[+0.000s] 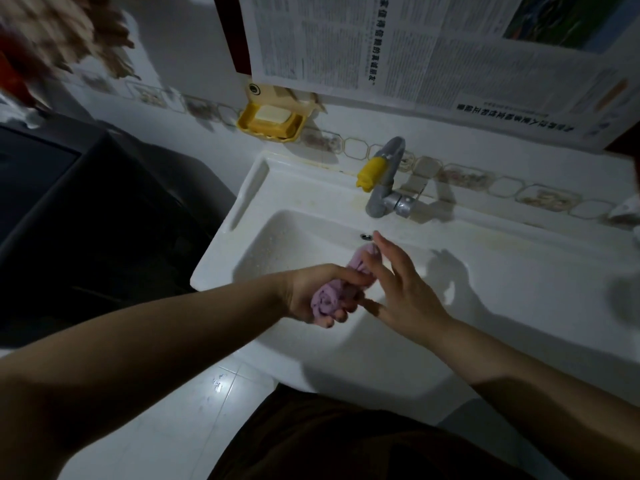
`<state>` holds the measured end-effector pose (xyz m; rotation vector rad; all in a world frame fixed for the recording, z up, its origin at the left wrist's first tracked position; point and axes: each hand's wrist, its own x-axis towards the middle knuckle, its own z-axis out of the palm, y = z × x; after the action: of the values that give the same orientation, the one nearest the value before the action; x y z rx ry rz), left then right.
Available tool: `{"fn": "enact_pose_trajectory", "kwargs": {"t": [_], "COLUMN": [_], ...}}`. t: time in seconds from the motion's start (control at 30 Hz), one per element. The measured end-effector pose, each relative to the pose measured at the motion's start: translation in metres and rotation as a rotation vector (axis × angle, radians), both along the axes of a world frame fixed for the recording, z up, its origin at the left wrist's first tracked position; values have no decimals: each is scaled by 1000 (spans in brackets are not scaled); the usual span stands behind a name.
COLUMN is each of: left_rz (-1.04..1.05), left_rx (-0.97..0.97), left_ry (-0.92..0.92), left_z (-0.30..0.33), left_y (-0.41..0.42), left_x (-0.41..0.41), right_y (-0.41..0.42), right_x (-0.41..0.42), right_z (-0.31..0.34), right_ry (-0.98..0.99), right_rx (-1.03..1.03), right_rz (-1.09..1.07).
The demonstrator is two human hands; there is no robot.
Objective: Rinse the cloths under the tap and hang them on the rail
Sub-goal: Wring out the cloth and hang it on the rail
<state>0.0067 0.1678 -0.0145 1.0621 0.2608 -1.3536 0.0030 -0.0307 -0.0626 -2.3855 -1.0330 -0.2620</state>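
A rolled-up purple cloth [327,299] is held over the basin of the white sink [263,188]. My left hand [308,289] grips its near end, fingers curled round it. My right hand [398,282] is beside the cloth with straight, spread fingers, and its fingertips touch the cloth's far end. The grey tap [384,188] with a yellow handle [370,173] stands behind the basin; no water stream is visible. No rail is in view.
A yellow soap dish [270,123] with a pale bar hangs on the tiled wall at the left of the tap. Newspaper [415,46] covers the wall above. A dark appliance [86,202] stands left of the sink. Patterned cloth [65,32] hangs blurred at the top left.
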Motion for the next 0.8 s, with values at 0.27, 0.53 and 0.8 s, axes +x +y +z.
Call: {"fn": "enact_pose_trajectory", "kwargs": {"t": [0.27,0.53,0.8], "left_rz": [-16,-325,-981], "left_rx": [-564,612,950], "left_ry": [155,-636,-1826], "left_z": [-16,-6,-9], "left_y": [7,22,72], "left_x": [-28,0,42], "right_y": [22,63,123], "right_x": [25,30,14], "right_z": [27,42,31], "right_ry": [-337,-101,935], "right_rx": [82,-715,-178], "right_rz": [156,79,-489]}}
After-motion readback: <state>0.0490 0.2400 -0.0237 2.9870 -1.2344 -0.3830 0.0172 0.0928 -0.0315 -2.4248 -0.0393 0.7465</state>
